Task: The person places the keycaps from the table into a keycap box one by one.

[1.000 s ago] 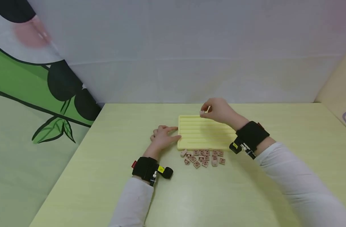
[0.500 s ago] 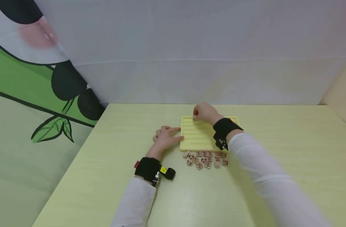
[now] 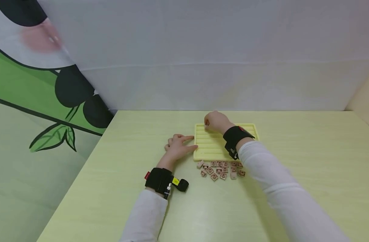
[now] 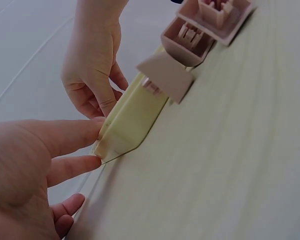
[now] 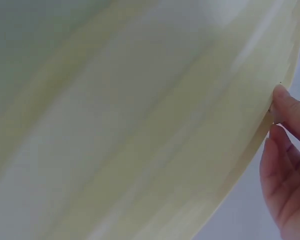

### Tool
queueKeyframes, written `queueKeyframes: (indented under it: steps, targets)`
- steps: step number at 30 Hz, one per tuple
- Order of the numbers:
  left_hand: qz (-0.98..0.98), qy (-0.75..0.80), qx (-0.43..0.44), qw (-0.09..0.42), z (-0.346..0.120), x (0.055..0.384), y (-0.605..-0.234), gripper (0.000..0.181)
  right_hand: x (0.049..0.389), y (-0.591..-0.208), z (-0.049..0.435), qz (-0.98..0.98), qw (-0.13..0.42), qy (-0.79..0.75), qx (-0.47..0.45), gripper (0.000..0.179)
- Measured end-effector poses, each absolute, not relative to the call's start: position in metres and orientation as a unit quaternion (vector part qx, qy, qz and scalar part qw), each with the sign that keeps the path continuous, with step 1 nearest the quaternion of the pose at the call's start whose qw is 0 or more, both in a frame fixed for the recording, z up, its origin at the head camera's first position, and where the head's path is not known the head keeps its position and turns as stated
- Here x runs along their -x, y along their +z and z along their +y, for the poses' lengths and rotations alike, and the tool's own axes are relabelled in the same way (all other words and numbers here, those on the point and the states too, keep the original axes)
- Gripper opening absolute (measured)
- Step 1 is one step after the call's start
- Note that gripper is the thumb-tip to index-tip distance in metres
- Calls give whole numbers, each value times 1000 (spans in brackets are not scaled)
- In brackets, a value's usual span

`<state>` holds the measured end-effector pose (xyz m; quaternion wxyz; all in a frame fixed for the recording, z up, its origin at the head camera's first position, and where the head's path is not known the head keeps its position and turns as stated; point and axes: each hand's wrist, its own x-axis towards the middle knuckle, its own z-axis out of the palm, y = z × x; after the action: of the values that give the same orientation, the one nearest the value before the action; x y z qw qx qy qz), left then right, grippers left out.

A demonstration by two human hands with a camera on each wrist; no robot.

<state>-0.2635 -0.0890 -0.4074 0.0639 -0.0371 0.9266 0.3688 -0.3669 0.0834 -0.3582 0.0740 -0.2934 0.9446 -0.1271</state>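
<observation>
A ridged pale-yellow tray (image 3: 213, 148) lies on the table. My left hand (image 3: 176, 148) is at its left end, thumb and forefinger extended against the tray's end wall in the left wrist view. Over the tray's far left corner, my right hand (image 3: 215, 121) pinches a small pink keycap (image 5: 276, 116) between thumb and forefinger, right at the far rim. Fingers cover most of that keycap. In front of the tray's near edge lie several loose pink keycaps (image 3: 219, 169), many with their hollow, stemmed undersides up. Close by the tray wall, one keycap (image 4: 169, 75) shows tilted in the left wrist view.
The light wooden table (image 3: 184, 215) ends at a pale cloth wall (image 3: 202, 50) behind the tray. A printed panel (image 3: 51, 101) borders the left side. Each wrist carries a black strap (image 3: 158, 181) with a camera mount.
My right hand has moved left and down with the keycap, from above the tray's far edge to its far left corner. My left hand stays against the tray's left end.
</observation>
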Motion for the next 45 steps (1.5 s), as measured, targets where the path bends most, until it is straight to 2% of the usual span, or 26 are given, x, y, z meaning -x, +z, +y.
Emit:
queueKeyframes:
  steps: [21,33,45]
  targets:
    - [928,365,36,69,-92,258,-401,55,361,-357,56,940,51,-99,324,17]
    - [928,365,28,74,-89,261,-402,55,360,-359,58,937,37,-91,336,15]
    - [928,364,34,73,-89,262,-403,56,357,-350,72,939,41,-115,321,25]
